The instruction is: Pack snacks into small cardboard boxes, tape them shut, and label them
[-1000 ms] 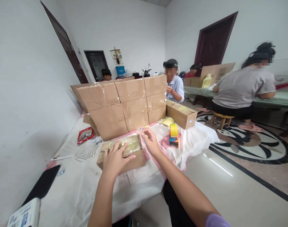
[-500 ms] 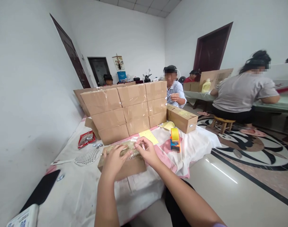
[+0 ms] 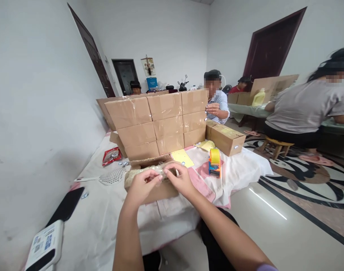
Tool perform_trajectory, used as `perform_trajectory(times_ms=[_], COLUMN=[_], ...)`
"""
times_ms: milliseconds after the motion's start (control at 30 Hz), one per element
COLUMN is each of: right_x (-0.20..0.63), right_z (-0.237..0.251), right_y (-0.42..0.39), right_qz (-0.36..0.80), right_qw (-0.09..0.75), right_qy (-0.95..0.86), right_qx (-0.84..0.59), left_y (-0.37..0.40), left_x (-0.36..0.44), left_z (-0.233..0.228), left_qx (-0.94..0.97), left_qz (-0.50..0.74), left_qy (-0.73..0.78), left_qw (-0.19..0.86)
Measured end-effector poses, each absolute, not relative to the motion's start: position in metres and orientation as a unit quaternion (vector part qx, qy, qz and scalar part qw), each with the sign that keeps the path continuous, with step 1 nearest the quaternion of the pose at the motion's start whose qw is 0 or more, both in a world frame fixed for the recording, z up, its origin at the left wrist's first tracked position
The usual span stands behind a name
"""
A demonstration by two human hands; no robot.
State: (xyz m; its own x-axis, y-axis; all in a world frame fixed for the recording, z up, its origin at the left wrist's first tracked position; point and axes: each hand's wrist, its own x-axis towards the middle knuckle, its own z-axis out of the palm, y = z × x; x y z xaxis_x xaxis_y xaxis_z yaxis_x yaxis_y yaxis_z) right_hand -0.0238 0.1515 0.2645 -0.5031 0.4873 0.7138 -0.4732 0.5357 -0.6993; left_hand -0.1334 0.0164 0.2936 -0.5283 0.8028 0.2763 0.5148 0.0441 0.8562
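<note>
Head view shows our left hand [image 3: 143, 184] and right hand [image 3: 181, 180] meeting over an open brown cardboard box [image 3: 153, 184] that sits on the white cloth-covered table [image 3: 104, 218] just in front of us. Both hands are closed in a pinch on a clear plastic packet of pale contents [image 3: 149, 172] lying across the top of the box, fingertips almost touching at its middle. A rear flap of the box stands up behind the packet.

Just beyond the box rises a stacked wall of sealed, taped brown cartons [image 3: 157, 122]. To the right of our hands, a yellow paper sheet [image 3: 182, 157] lies flat, and further right an orange and blue tape dispenser with yellow tape [image 3: 215, 162] stands upright. To the left lie a white perforated plastic scoop [image 3: 108, 176] and, further away, a red foil packet [image 3: 111, 156]. Near the left edge, a black phone [image 3: 65, 204] lies flat, with a white labelled device [image 3: 44, 244] nearer still.

At the far right, a person in a grey shirt [image 3: 307, 107] sits on a low wooden stool [image 3: 276, 146].
</note>
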Motion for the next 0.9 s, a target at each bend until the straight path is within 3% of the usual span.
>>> perform_trajectory(times_ms=[267, 400, 533, 700, 900], right_x=[-0.021, -0.020, -0.033, -0.075, -0.082], right_z=[0.281, 0.293, 0.312, 0.325, 0.301], right_y=[0.168, 0.164, 0.161, 0.173, 0.169], right_qz=[0.501, 0.521, 0.518, 0.426, 0.351], right_qw=[0.530, 0.496, 0.452, 0.368, 0.326], right_qy=[-0.684, -0.695, -0.725, -0.826, -0.876], right_qx=[-0.014, 0.004, 0.039, -0.002, -0.061], left_y=[-0.012, -0.016, -0.009, 0.001, 0.004], left_x=[-0.129, -0.134, -0.135, -0.145, -0.155], left_z=[0.282, 0.275, 0.263, 0.261, 0.259], left_qx=[0.412, 0.387, 0.381, 0.380, 0.368], left_qz=[0.486, 0.480, 0.378, 0.345, 0.356], left_qy=[0.759, 0.786, 0.823, 0.842, 0.841], left_qw=[0.135, -0.048, -0.187, -0.164, -0.178])
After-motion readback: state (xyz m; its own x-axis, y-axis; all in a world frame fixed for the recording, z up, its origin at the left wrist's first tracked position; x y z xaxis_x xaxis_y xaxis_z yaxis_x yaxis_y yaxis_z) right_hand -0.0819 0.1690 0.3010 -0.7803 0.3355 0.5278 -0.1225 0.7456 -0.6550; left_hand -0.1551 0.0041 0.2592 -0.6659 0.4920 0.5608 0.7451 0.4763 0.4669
